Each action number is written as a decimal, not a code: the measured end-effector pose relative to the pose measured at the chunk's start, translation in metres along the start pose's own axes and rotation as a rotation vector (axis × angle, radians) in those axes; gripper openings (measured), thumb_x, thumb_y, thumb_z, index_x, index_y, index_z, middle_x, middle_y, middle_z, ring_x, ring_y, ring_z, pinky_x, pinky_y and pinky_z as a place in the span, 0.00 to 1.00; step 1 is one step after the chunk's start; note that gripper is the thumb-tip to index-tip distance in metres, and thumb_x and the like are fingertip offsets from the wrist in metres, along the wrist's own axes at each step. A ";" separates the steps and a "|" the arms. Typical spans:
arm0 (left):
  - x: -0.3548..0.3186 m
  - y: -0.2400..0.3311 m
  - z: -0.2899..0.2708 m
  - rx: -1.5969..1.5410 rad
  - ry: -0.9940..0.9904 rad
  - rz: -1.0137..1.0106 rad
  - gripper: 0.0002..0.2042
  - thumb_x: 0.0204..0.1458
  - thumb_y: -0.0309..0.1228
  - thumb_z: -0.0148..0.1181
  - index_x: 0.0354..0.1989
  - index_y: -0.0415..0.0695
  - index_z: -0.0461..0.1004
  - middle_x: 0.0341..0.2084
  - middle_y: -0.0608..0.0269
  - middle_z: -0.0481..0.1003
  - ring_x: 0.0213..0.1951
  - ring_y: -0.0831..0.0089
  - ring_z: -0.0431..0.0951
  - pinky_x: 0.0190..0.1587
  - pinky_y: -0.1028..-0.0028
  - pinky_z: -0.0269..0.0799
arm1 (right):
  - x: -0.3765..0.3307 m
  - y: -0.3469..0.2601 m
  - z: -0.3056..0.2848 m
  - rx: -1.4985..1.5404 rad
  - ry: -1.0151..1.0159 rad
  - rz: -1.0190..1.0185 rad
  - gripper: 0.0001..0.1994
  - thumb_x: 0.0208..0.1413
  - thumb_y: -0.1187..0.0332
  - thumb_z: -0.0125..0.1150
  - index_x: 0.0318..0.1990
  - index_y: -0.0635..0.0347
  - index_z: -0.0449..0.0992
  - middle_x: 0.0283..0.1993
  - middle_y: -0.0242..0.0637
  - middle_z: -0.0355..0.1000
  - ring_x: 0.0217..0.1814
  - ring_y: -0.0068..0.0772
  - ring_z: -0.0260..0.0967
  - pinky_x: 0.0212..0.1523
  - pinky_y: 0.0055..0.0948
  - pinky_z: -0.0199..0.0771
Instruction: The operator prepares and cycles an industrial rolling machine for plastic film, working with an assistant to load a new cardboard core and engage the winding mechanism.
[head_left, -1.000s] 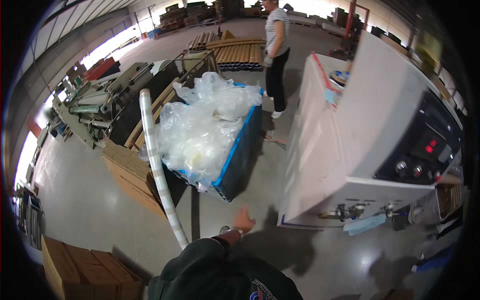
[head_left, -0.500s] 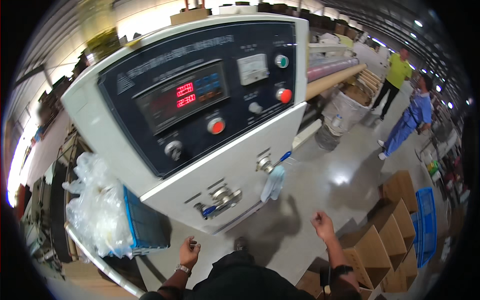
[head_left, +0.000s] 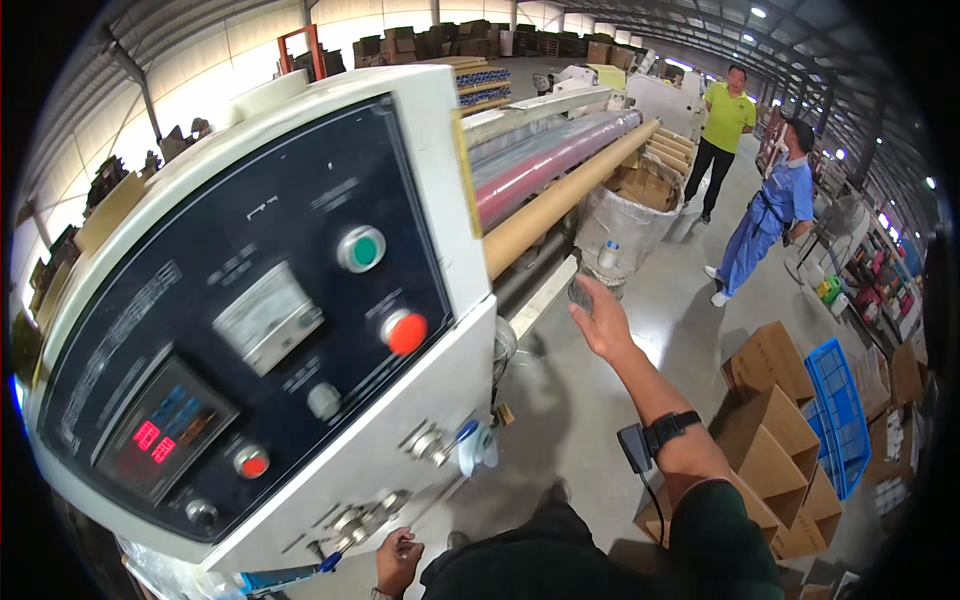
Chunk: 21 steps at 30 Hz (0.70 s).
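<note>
My right hand point(head_left: 602, 322) reaches forward over the floor, thumb and fingers apart, with nothing visible in it. It appears in front of the lower part of a plastic-lined bin point(head_left: 625, 225); I cannot tell whether it touches anything. A black strap with a small box point(head_left: 640, 445) and a cable is on that forearm. Low in view, my left hand point(head_left: 398, 560) hangs beside the machine's front, fingers loosely bent and apparently holding nothing. Nearest to it are a metal valve fitting point(head_left: 355, 522) and a blue lever point(head_left: 330, 563). The control panel point(head_left: 280, 200) has red and green buttons and a lit display.
Behind the panel run a pink film roll point(head_left: 560, 160) and a brown cardboard tube point(head_left: 560, 205). Open cardboard boxes point(head_left: 770, 425) and a blue crate point(head_left: 838, 420) stand at right. Two people, in a yellow shirt point(head_left: 727, 118) and blue workwear point(head_left: 775, 200), stand farther off.
The view has swung right and come closer to the panel's right end. My right arm has stretched forward toward the rollers and bin. My left hand stays low, now nearer the valve fitting.
</note>
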<state>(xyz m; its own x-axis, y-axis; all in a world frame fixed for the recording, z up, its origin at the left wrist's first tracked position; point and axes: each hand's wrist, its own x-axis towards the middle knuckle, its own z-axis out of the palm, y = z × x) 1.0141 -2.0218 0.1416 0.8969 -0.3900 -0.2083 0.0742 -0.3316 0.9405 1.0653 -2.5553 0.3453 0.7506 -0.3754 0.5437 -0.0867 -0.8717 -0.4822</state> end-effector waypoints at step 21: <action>0.086 0.120 0.206 -0.136 0.856 -0.022 0.19 0.61 0.32 0.51 0.55 0.32 0.62 0.49 0.49 0.69 0.45 0.62 0.74 0.49 0.67 0.73 | 0.288 0.193 0.069 0.150 -0.042 -0.465 0.28 0.53 0.60 0.60 0.60 0.62 0.65 0.63 0.53 0.61 0.67 0.55 0.55 0.66 0.46 0.53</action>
<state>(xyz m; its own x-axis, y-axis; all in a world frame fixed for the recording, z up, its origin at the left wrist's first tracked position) 1.0099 -2.2722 0.1815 0.9102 0.4142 -0.0038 0.0974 -0.2051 0.9739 1.3101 -2.8099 0.3618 0.7131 0.0588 0.6986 0.3572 -0.8879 -0.2898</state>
